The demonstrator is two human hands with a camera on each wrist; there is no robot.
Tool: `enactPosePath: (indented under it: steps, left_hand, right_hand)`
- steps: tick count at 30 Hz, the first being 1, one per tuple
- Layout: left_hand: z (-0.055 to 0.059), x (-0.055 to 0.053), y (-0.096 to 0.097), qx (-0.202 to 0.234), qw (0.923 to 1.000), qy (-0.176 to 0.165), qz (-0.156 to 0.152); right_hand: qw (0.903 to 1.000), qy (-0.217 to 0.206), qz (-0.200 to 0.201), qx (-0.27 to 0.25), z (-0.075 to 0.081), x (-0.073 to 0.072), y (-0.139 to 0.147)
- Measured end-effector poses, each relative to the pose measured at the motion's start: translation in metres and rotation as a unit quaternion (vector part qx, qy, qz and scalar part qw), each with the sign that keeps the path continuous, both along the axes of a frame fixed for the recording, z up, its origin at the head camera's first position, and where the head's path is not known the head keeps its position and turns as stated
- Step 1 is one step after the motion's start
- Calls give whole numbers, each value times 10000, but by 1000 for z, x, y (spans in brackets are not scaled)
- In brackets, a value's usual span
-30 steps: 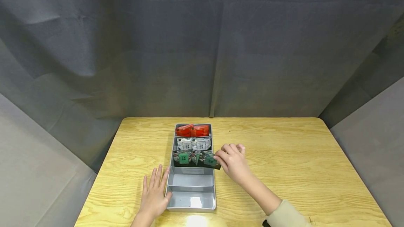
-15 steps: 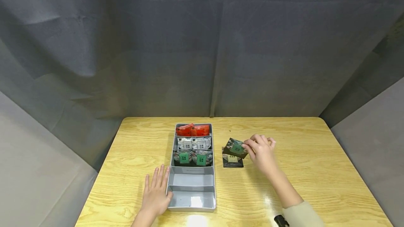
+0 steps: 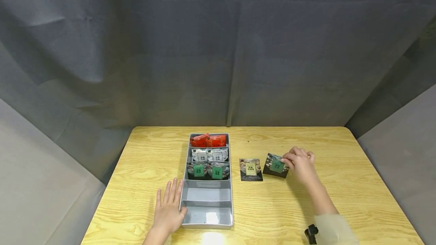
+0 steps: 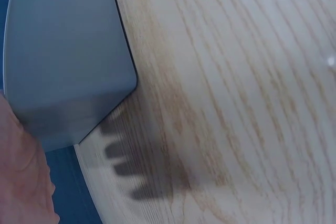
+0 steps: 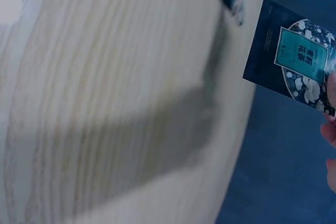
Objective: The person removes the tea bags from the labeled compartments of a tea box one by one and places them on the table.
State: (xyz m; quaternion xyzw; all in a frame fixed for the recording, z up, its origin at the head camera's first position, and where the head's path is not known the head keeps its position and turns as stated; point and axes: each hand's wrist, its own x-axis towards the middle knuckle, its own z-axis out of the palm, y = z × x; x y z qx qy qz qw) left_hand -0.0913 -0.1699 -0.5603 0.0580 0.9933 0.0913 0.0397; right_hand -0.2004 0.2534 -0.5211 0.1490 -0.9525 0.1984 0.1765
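Note:
A dark tea sachet with a green label (image 3: 275, 166) is pinched at its right corner by my right hand (image 3: 301, 165), to the right of the tray. In the right wrist view the sachet (image 5: 262, 59) shows a floral pattern around its label. Left of it, a black sachet with a pale yellow label (image 3: 251, 170) lies on the table. My left hand (image 3: 167, 211) has its fingers spread alongside the long grey divided tray (image 3: 208, 195), thumb at the tray's left edge. In the left wrist view, the tray's grey outer wall (image 4: 68, 40) shows close by.
Inside the tray, red sachets (image 3: 217, 140) fill the back compartment, then white sachets (image 3: 217, 155), then two green-labelled ones (image 3: 198, 170). The two front compartments are bare. The wooden table (image 3: 340, 184) meets a grey curtain (image 3: 289, 67) at the back.
My right hand has carried the green-labelled sachet out of the tray, rightward past the yellow-labelled sachet, which now shows uncovered. My left hand has barely moved.

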Motion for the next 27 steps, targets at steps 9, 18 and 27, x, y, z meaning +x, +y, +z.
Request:
enactPosePath:
  steps: [9,18,27]
  left_hand:
    - [-1,0,0,136,9999,-1,58]
    - [-1,0,1,214,9997,-54,126]
    - [3,1,1,267,9996,-68,101]
  right_hand:
    - [9965,-716,-8,432,-27,-16,16]
    - [9887,-946,-181,1150,-53,-38,13]
    - [9839,-911,-523,1443,-78,-44,2]
